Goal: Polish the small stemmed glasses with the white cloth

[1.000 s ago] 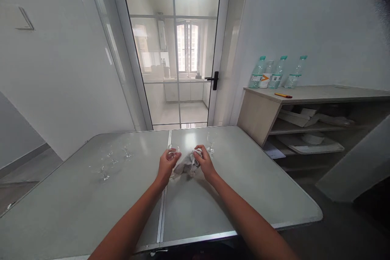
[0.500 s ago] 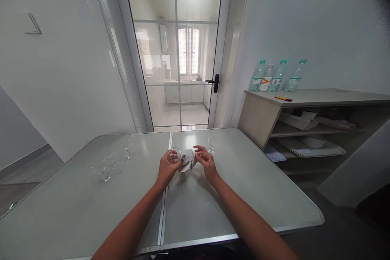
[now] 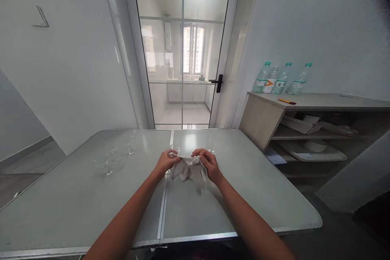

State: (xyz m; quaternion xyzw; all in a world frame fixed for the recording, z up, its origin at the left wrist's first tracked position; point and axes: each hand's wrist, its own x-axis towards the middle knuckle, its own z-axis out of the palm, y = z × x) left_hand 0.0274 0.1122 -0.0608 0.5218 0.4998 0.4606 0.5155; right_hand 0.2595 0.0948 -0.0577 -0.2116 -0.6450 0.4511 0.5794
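My left hand (image 3: 166,162) is closed round a clear stemmed glass (image 3: 174,149). Its foot shows below the fingers, near the table seam. Between my hands hangs a light grey cloth (image 3: 184,170), its upper edge stretched from my left thumb to my right fingers. My right hand (image 3: 209,163) pinches the cloth's right side, with the fingers bent. Just beyond the right hand, another stemmed glass (image 3: 212,150) stands upright, partly hidden by it. Several more clear stemmed glasses (image 3: 107,170) stand on the left side of the table.
The pale table (image 3: 243,207) has a metal seam down its middle and a metal edge. On the right, a wooden shelf unit (image 3: 262,120) bears several plastic bottles (image 3: 280,83) and a yellow-orange cutter-like object (image 3: 287,101). A glass door (image 3: 183,101) is behind the table.
The cloth, bunched between my hands before, is now spread and hangs down. My right fingers have closed on its edge. The camera view has shifted slightly.
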